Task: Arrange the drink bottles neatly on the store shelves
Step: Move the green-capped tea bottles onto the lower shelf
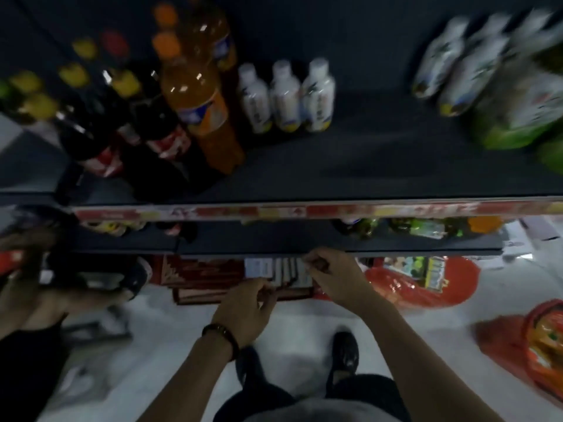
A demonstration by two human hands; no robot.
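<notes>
On the top shelf [380, 166], three small white bottles [286, 95] stand side by side at the middle. Left of them are tall orange soda bottles [201, 102] and dark cola bottles [152, 132] with yellow and red caps. More white bottles [457, 62] sit blurred at the far right. My left hand [246, 306] and my right hand [329, 275] hover below the lower shelf's front edge [274, 246], fingers curled, with nothing visible in them. Neither hand touches a bottle.
Green packs [518, 117] crowd the top shelf's right end. Green bottles [426, 228] lie on the lower shelf. On the floor are a dark red box of cartons [213, 275] and two red bags [426, 281] [533, 345]. Another person's arm [24, 300] is at the left.
</notes>
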